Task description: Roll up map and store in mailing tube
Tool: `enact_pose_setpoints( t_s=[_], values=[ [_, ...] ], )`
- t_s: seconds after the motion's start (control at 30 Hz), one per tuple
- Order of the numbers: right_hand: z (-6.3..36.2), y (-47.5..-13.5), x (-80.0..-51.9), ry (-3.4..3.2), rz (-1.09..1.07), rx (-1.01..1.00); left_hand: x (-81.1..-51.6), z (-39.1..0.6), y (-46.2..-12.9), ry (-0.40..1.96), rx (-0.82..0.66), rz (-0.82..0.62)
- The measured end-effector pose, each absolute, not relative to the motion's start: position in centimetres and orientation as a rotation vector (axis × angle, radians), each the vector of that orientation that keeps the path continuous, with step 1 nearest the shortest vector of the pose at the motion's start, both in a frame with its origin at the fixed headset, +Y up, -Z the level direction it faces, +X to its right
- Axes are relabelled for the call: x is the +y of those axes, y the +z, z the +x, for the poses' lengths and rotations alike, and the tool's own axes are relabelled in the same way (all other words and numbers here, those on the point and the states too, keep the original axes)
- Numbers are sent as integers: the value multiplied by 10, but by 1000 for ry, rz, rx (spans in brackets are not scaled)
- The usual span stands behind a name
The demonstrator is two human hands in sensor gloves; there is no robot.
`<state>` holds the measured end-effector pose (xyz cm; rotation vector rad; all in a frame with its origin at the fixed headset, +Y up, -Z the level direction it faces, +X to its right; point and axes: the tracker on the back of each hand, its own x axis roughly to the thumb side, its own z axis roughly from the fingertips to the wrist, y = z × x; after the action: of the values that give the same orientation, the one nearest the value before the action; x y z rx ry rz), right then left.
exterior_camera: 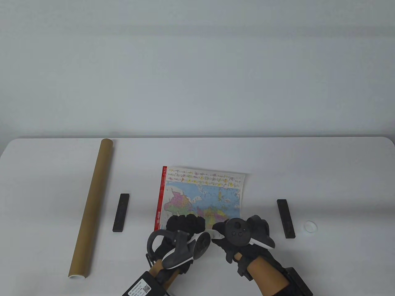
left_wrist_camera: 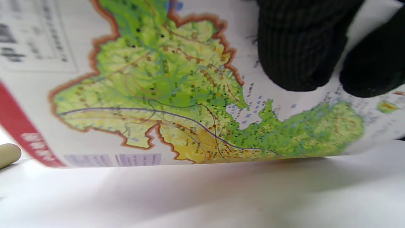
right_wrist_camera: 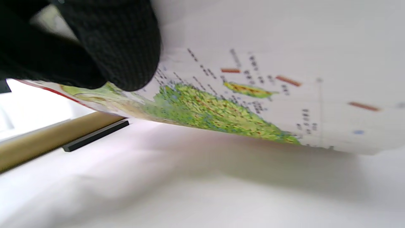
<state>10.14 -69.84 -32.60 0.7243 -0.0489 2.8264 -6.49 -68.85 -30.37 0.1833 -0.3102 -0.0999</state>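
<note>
The colourful map [exterior_camera: 200, 194] lies in the middle of the table with its near edge lifted and curled. My left hand [exterior_camera: 185, 223] and right hand [exterior_camera: 243, 231] both grip that near edge, side by side. In the left wrist view my gloved fingers [left_wrist_camera: 297, 57] press on the raised sheet [left_wrist_camera: 177, 104], which hangs above the tabletop. The right wrist view shows the same: fingers [right_wrist_camera: 120, 47] on the lifted sheet [right_wrist_camera: 221, 104]. The brown mailing tube [exterior_camera: 92, 203] lies lengthwise at the left, apart from both hands.
A black bar weight [exterior_camera: 121, 212] lies between the tube and the map, and another [exterior_camera: 285, 218] lies right of the map. A small white cap [exterior_camera: 310, 227] sits at the far right. The tube [right_wrist_camera: 47, 139] and left bar [right_wrist_camera: 95, 136] show in the right wrist view.
</note>
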Motion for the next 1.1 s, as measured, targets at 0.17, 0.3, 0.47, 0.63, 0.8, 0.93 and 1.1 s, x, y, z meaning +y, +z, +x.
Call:
enact_pose_setpoints(
  t_s=[0.17, 0.3, 0.47, 0.63, 0.8, 0.93, 1.1],
  values=[
    [93, -314, -693, 2944, 822, -235, -690, -74, -312, 25, -276, 27],
    [86, -304, -688, 3031, 894, -418, -693, -83, -320, 155, -237, -90],
    [79, -297, -687, 3074, 949, -531, -698, -92, -327, 276, -213, -206],
    [78, -303, -690, 3092, 911, -413, -701, -89, -326, 246, -244, -214],
    [88, -315, -696, 3021, 803, -254, -692, -72, -312, -24, -295, -4],
    [99, -325, -700, 2892, 695, -81, -686, -60, -299, -184, -305, 134],
    [108, -331, -703, 2777, 651, 29, -686, -59, -297, -159, -325, 166]
  ],
)
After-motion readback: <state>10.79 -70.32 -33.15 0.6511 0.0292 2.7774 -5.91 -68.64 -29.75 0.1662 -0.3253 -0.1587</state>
